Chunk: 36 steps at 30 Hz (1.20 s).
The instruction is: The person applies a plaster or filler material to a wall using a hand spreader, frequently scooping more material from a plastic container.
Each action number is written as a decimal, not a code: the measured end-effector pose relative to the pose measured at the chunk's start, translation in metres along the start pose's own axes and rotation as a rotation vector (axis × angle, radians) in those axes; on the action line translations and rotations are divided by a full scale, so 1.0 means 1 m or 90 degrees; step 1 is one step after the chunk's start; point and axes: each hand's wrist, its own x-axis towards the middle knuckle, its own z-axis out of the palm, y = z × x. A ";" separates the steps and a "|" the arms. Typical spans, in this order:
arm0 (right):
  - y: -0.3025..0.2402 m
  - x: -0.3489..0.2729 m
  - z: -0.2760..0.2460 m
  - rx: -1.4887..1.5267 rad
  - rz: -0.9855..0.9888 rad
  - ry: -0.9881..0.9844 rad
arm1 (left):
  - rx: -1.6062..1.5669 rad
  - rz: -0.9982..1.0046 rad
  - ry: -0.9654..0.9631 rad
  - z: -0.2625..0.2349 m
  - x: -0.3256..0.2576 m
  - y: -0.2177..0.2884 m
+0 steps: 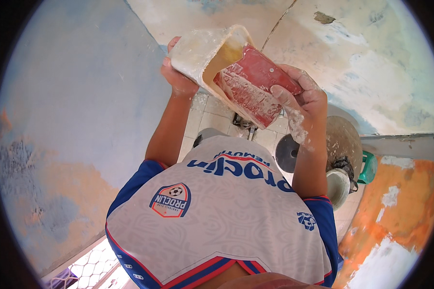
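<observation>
Left hand (182, 83) grips the tub (195, 50), right hand (312, 98) the red scraper (260, 70) by its cleaner edge, probably the better hold: likely light, stiff, slippery where smeared.

Bright, soft light, glare whitening the patterned patch (96, 264) between seven and eight o'clock, black fisheye rims curving at three and nine!
</observation>
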 end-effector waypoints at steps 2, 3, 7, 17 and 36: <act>0.001 0.005 0.000 0.041 0.027 -0.001 | 0.015 -0.019 0.011 -0.007 -0.001 -0.005; 0.001 0.009 0.000 0.060 0.040 -0.003 | 0.023 -0.029 0.026 -0.009 -0.003 -0.007; 0.022 0.024 0.001 0.128 0.048 0.014 | 0.030 -0.081 0.058 -0.029 -0.003 -0.016; 0.078 0.060 0.011 0.318 0.138 0.064 | 0.027 -0.275 0.174 -0.076 0.010 -0.024; 0.040 0.218 0.147 0.347 -0.124 0.127 | -0.443 -0.303 0.129 -0.216 0.074 0.045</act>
